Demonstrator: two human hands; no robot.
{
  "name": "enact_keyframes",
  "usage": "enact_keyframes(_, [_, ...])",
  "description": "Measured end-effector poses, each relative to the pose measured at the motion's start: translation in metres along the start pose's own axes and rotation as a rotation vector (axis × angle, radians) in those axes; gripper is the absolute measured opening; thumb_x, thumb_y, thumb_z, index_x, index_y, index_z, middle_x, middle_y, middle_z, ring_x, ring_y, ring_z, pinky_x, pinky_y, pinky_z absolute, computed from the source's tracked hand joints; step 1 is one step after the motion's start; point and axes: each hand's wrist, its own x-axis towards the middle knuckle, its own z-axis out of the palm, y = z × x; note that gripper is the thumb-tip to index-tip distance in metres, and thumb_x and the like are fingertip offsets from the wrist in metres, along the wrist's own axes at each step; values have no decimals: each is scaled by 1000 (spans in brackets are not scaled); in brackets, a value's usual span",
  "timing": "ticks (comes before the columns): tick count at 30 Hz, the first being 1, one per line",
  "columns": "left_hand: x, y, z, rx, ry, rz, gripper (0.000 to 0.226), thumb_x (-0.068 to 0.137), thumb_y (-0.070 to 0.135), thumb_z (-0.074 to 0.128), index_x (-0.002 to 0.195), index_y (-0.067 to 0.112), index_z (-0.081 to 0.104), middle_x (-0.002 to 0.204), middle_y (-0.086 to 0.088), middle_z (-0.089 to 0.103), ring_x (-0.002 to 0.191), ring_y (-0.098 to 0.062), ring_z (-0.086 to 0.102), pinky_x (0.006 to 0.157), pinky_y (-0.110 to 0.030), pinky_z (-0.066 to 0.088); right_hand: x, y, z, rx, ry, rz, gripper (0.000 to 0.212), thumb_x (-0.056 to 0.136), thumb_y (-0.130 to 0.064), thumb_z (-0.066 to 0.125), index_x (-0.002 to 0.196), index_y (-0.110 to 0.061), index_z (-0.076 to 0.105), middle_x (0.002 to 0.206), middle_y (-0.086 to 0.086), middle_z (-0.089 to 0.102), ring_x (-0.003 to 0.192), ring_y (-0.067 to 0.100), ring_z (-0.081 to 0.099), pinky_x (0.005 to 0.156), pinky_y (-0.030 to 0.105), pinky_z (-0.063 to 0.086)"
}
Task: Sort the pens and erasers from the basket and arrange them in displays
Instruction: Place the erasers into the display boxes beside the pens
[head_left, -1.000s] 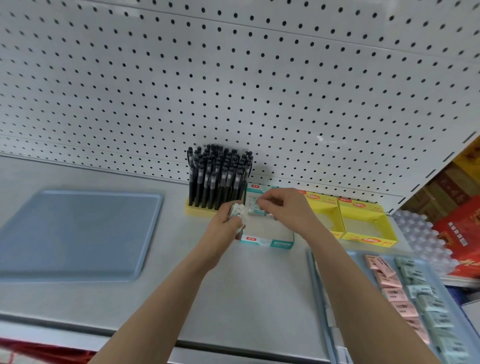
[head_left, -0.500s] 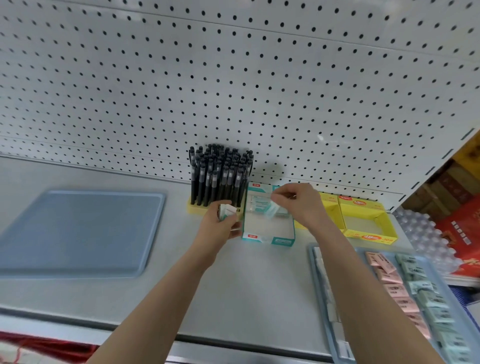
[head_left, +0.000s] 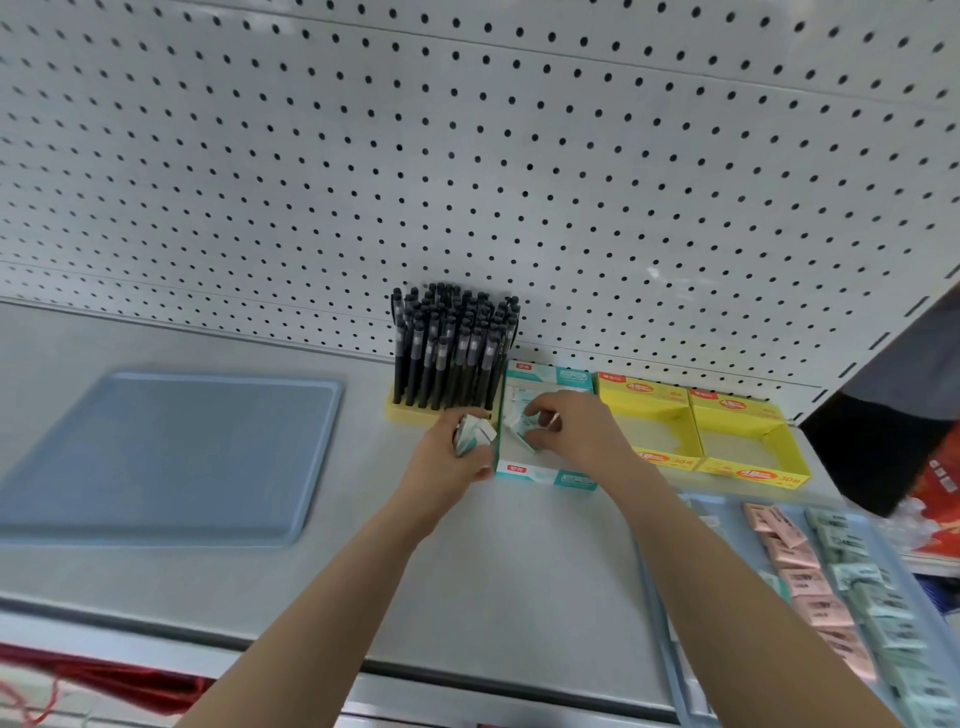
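Observation:
A teal eraser display box (head_left: 543, 475) sits on the shelf beside a yellow stand full of black pens (head_left: 454, 348). My left hand (head_left: 449, 457) grips a small stack of green-wrapped erasers (head_left: 471, 431) just left of the box. My right hand (head_left: 574, 428) reaches into the box and pinches one green eraser (head_left: 517, 425) over its left side. Two yellow display boxes (head_left: 698, 426) stand to the right. A blue tray (head_left: 727, 512) at lower right holds rows of pink erasers (head_left: 800, 561) and green erasers (head_left: 872, 587).
A flat blue tray (head_left: 171, 452) lies on the left of the grey shelf (head_left: 519, 597). White pegboard (head_left: 467, 182) forms the back wall. A dark object (head_left: 883, 441) juts in at the right edge, with red packaging behind it.
My right hand has taken an eraser from the left hand's stack and lowered it into the teal box. The left hand stays beside the box. A dark object has entered at right.

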Motion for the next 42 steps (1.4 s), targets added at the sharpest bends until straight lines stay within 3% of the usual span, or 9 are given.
enact_keyframes(7, [4,-8,5,224,39,42,50,77,12,76,120,27,55,104,1,65,92,-16,64,73,-23,55,-1,-4,-2,-159,-102,-84,34,80,-35,75,112,-27,69,103,-2,67,88,15,61,79,29,53])
enact_keyframes(15, [5,-9,6,245,55,50,42,79,7,70,115,26,57,97,2,65,82,-15,61,61,-15,48,2,-2,6,-142,-2,-165,27,87,-14,66,112,-23,72,112,5,62,104,24,59,90,31,49])
enact_keyframes(19, [6,-8,5,147,56,-5,33,85,4,54,110,24,62,100,-7,68,85,-18,64,74,-35,59,3,0,8,-122,-5,-156,27,90,-15,64,115,-20,71,115,4,64,104,22,60,91,28,48])
enact_keyframes(23, [4,-1,5,-35,23,-9,32,95,0,37,111,14,61,110,-14,65,92,-19,65,81,-33,59,-3,-4,-5,219,87,-80,16,90,-17,67,104,-19,74,104,-4,71,87,12,66,81,20,50])
enact_keyframes(26, [3,4,6,-101,5,91,33,97,-1,43,106,25,60,111,-8,66,98,-19,67,78,-29,58,-11,-18,-15,652,-68,1,11,90,-17,68,100,-17,73,89,1,74,80,15,70,72,23,57])
enact_keyframes(29, [4,7,7,-75,43,171,33,94,1,54,103,32,61,106,-4,68,96,-20,68,80,-34,58,-16,-26,-18,769,-172,10,12,87,-13,72,99,-11,71,84,8,74,73,14,69,70,24,58])
enact_keyframes(33, [4,11,8,7,110,173,17,97,12,54,106,22,63,94,-2,70,88,-16,67,75,-29,58,-16,-16,-35,863,17,83,8,84,-9,73,91,-13,71,77,5,72,65,14,65,60,20,54])
enact_keyframes(37, [2,6,11,243,130,90,17,93,22,60,110,24,60,93,4,64,78,-12,59,67,-26,53,-12,15,-56,208,286,70,14,87,-19,66,98,-22,74,84,1,69,75,15,61,72,25,48])
enact_keyframes(42, [-3,-3,24,394,125,134,23,85,16,67,107,19,61,98,2,64,91,-20,60,69,-21,43,-17,19,-34,-82,98,-43,30,81,-14,69,110,-20,71,93,6,64,91,25,61,80,31,44])
